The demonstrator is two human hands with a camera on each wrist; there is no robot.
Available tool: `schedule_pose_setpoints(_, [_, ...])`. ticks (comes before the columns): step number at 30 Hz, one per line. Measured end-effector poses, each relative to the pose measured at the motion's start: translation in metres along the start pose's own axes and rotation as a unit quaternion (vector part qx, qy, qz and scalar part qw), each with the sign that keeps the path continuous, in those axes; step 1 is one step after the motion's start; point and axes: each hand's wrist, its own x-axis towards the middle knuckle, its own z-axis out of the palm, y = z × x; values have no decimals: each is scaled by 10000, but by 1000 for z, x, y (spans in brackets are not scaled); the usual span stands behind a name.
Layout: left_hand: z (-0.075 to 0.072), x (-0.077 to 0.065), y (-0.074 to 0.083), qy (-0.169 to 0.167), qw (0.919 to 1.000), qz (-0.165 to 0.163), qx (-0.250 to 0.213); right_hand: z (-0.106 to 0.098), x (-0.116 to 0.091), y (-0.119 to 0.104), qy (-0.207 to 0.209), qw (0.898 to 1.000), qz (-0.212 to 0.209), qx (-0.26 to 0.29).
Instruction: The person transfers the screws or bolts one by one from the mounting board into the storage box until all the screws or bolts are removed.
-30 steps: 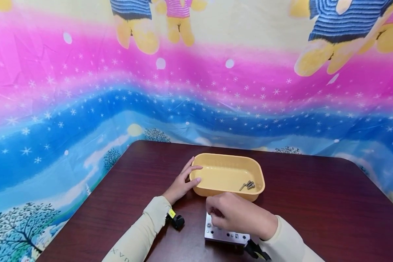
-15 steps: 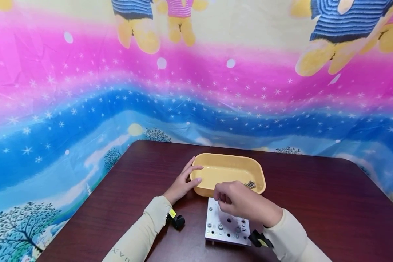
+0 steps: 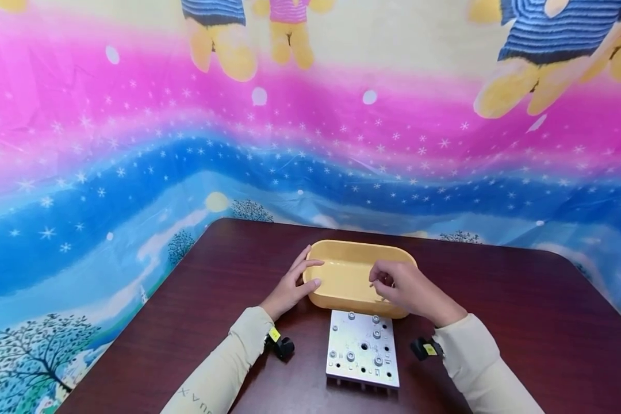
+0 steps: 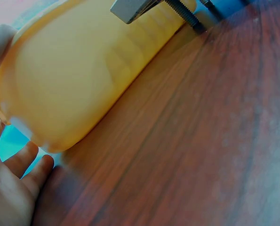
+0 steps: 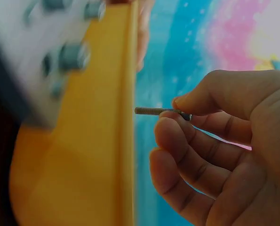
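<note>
My left hand (image 3: pixel 286 292) grips the left end of the yellow plastic bin (image 3: pixel 349 304), fingers and thumb over its rim; other fingers lie along its outer wall in the left wrist view. Above the bin's right end is my right hand (image 3: pixel 413 290). Between its thumb and forefinger it pinches a metal socket-head screw (image 5: pixel 151 111), threaded tip pointing away from the palm toward the bin. Directly in front of the bin stands a silver metal plate (image 3: pixel 344 340) with holes and several socket-head screws (image 3: pixel 350 356) standing in it. Screw shanks (image 4: pixel 184 13) stick out beneath the plate.
The dark red wooden table (image 3: pixel 476 299) carries the bin and plate. A patterned cloth (image 3: pixel 310 144) hangs behind the table's far edge. Black wrist cameras (image 3: pixel 283 348) sit at both sleeves, the right one beside the plate.
My right hand has moved from over the plate, up and right, to over the bin's right end. The plate's top is now uncovered, while the loose screws in the bin are hidden. Left hand stays.
</note>
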Motion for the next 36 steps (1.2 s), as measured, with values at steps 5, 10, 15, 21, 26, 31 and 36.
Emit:
schedule_pose_setpoints(5, [-1,-5,17,-35,10000,39,45,4,3,21,4,9998,209,75])
schedule_pose_setpoints(10, [0,1,1,40,9998,3,185,7,5,36,264,9985,472,-84])
schedule_pose_setpoints(15, [-1,4,-10,41,9998,-5,178,12,8,49,444,9972,585,-166])
schedule_pose_setpoints(21, [-2,0,4,-98,9999,-14,132,18,16,57,588,9956,543,-480])
schedule_pose_setpoints(26, [-2,-5,24,-182,9998,-74,58,18,21,61,581,9938,733,-602])
schedule_pose_setpoints(31, [-1,-5,26,-167,9998,-61,69,20,23,64,698,9916,834,-697])
schedule_pose_setpoints(36, [-3,-6,26,-179,9997,-132,89,23,24,65,805,9889,954,-802])
